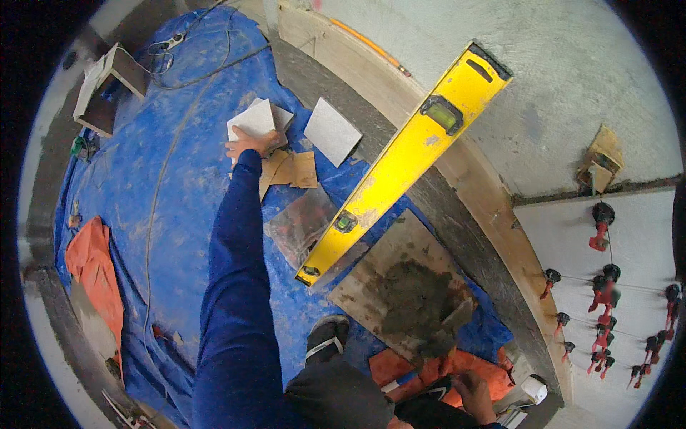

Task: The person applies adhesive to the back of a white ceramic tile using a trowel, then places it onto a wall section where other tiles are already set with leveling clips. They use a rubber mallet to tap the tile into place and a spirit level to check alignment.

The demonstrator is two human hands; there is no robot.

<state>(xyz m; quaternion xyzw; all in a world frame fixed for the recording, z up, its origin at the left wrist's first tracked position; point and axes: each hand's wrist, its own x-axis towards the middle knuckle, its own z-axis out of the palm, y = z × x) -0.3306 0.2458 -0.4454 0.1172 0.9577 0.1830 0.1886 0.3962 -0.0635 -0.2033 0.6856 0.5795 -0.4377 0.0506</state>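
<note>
My left hand (250,142), at the end of a blue sleeve, reaches far forward and grips the near edge of a white square tile (256,119). That tile lies on top of other tiles, with torn brown cardboard (289,170) beside them. Another pale tile (332,133) lies to the right, apart from the hand. Low at the right, my right hand (474,395) is close to my body above an orange cloth (493,373). Its fingers are curled; whatever is in them is hidden. A yellow spirit level (407,164) slants across the middle, touched by neither hand.
A board (364,286) bears a heap of grey mortar (418,297) on the blue tarp (186,143). Red-and-black suction or levelling clamps (602,222) sit on large pale tiles at right. A cable (153,222) crosses the tarp. A pencil (368,46) rests on the ledge.
</note>
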